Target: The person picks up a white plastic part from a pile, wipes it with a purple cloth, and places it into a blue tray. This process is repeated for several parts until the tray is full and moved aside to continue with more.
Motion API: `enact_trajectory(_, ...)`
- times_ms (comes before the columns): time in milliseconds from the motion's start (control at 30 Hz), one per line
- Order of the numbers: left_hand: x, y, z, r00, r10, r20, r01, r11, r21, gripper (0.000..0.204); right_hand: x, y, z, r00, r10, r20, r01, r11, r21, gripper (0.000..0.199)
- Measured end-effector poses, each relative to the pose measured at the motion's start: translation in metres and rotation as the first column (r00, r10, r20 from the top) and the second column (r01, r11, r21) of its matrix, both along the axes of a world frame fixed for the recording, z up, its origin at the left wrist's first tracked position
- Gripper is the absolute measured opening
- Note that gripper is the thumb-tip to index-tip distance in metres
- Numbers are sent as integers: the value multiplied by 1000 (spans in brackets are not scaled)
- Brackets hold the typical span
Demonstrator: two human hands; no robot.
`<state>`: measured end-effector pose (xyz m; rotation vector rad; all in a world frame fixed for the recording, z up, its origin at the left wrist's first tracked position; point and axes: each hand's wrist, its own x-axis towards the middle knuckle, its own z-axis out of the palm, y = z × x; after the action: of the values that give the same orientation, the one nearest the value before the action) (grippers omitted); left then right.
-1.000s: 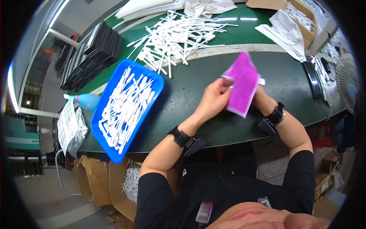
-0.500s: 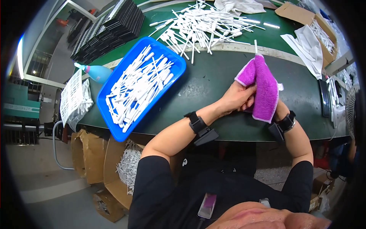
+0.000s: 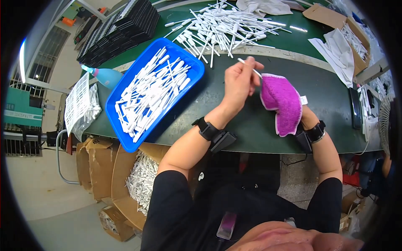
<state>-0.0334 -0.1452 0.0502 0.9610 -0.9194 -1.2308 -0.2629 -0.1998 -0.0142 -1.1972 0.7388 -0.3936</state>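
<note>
My left hand [image 3: 239,82] is raised over the dark green table, pinching a thin white plastic stick [image 3: 253,72] between thumb and fingers. The stick's lower end meets the upper edge of a purple cloth [image 3: 284,98] with pale stitched edging and a small white tag. My right hand [image 3: 309,118] holds the cloth from beneath; its fingers are hidden under the folds. Left of my hands, a blue tray [image 3: 196,80] lies at a slant, holding many white sticks [image 3: 153,98] with thicker ends. A larger loose pile of similar sticks [image 3: 228,27] spreads beyond the tray.
Stacked black trays [image 3: 121,33] stand at the far left, near a light blue squeeze bottle [image 3: 109,78] and a bag of sticks [image 3: 90,106]. An open cardboard box [image 3: 356,42] is at the far right. Below the table edge, another carton [image 3: 121,190] contains white sticks.
My left hand has left the cloth and moved up and left, now pinching the stick. The stick, earlier upright above the cloth, now slants left. The cloth's top has sunk.
</note>
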Motion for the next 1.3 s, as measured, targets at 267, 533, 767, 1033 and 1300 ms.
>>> enact_trajectory(267, -25, 20, 0, 628, 599, 497, 146, 536, -831, 11, 46, 7, 16, 880, -328, 343, 454, 792, -407, 44)
enact_trajectory(533, 55, 68, 51, 315, 733, 603, 435, 453, -778, 11, 36, -13, 5, 751, 92, 654, -308, 925, 224, 32)
enact_trajectory(767, 91, 24, 115, -575, 110, 811, -146, 961, -234, 46, 17, -5, 9, 968, -45, 247, 15, 992, 125, 41)
enact_trajectory(1033, 119, -123, 6, -563, 70, 823, -78, 987, -138, 23, 30, 0, 33, 964, -138, 227, 128, 990, 59, 30)
enact_trajectory(1300, 98, -126, 13, -498, 53, 865, -104, 987, -120, 23, 24, -9, 22, 979, -76, 190, 71, 997, 38, 30)
